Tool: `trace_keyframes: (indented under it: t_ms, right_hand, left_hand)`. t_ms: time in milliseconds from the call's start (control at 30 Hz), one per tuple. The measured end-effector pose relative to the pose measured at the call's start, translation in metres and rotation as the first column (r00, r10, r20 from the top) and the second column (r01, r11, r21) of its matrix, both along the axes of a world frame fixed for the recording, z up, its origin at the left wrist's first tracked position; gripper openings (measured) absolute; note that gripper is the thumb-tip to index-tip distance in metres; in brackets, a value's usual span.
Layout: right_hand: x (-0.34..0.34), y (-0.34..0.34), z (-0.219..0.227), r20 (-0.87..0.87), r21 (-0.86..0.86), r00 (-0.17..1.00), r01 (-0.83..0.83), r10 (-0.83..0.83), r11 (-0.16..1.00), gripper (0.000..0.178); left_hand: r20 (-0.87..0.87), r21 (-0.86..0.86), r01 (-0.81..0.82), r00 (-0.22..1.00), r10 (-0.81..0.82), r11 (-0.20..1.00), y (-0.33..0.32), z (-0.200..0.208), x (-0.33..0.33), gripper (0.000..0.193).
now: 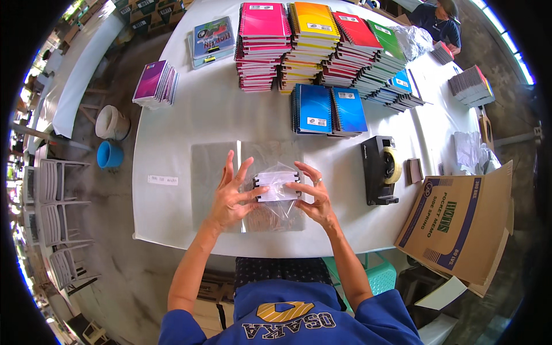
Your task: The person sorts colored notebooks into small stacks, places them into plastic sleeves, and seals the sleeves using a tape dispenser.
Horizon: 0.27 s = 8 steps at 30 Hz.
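A small bundle of notebooks (277, 192), page edges up with dark spiral bindings at its sides, sits in clear plastic wrap in front of me. My left hand (231, 198) grips its left side; one fingertip presses the top and two other fingers stretch away from it. From the right, my right hand (315, 198) holds the bundle, a fingertip on top and others along its edge. Under both hands lies a wide clear plastic sheet (213, 172) on the white table (167, 213). Parts of the bundle are hidden by fingers and glare.
Tall stacks of pink (264, 20), yellow (313, 20), red (357, 31) and green notebooks (386, 41) stand at the back. Blue notebooks (313, 109) lie nearer. A black tape dispenser (376, 172) stands right, beside an open carton (454, 221). Another person (440, 26) is at the far right.
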State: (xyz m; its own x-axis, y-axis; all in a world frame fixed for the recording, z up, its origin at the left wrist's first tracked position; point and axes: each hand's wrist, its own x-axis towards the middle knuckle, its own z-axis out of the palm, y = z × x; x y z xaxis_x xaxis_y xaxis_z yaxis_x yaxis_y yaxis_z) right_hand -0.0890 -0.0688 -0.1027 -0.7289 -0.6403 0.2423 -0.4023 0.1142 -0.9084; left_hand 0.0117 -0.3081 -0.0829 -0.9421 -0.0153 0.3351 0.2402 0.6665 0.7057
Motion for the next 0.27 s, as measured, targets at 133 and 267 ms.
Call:
trace_keyframes:
  t_ms: [133, 267]
  right_hand:
    - [-0.0013, -0.0051, 0.0018, -0.051, -0.016, 0.998, -0.036, 0.035, 0.999, 0.061]
    - [0.0017, -0.0092, 0.0068, -0.053, -0.014, 0.996, -0.066, 0.065, 0.998, 0.063]
  left_hand:
    - [0.004, -0.080, 0.014, 1.000, -0.014, 0.997, 0.0021, 0.0065, -0.0026, 0.052]
    - [-0.062, -0.125, 0.014, 0.998, -0.022, 0.992, 0.0053, 0.0051, -0.0057, 0.050]
